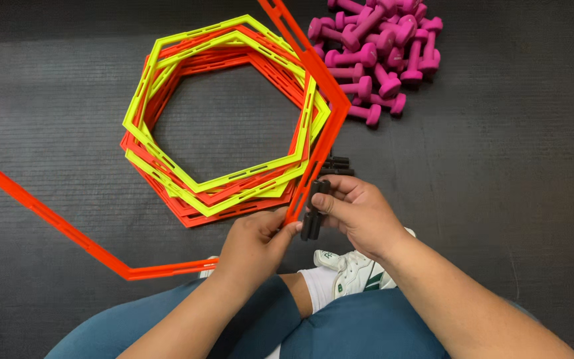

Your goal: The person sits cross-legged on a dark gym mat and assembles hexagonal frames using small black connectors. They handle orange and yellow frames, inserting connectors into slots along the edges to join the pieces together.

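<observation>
Left edge of the frame: a large orange hexagon ring (34, 206) is lying open on the black rubber floor (499, 199), its frame running from the upper left corner down to the lower centre, then back up through the hands towards the top centre. It is the only ring lying apart from the pile.

Centre: a stack of hexagon rings (224, 119), yellow and orange alternating, is sitting flat on the floor, slightly fanned. Exact count is hard to tell. Judging by this, most rings are sitting unclipped in the stack, so progress looks early.

Lower centre: the left hand (254, 246) is pinching the bottom corner of the large orange ring, fingers closed on the frame edge. Just right of it, the right hand (360, 216) is gripping a black clip (313, 213), fingers clamped round it, pressing it against the same orange bar. Whether the clip is fully seated is unclear.

The clip is looking like a short dark double-tube piece, matte and rigid. More black clips (335, 166) are lying just above the right hand, beside the stack.

Upper right: a heap of pink dumbbells (380, 53) is sitting untouched.

Bottom: the person's blue trouser legs and a white shoe (353, 272) are showing.
</observation>
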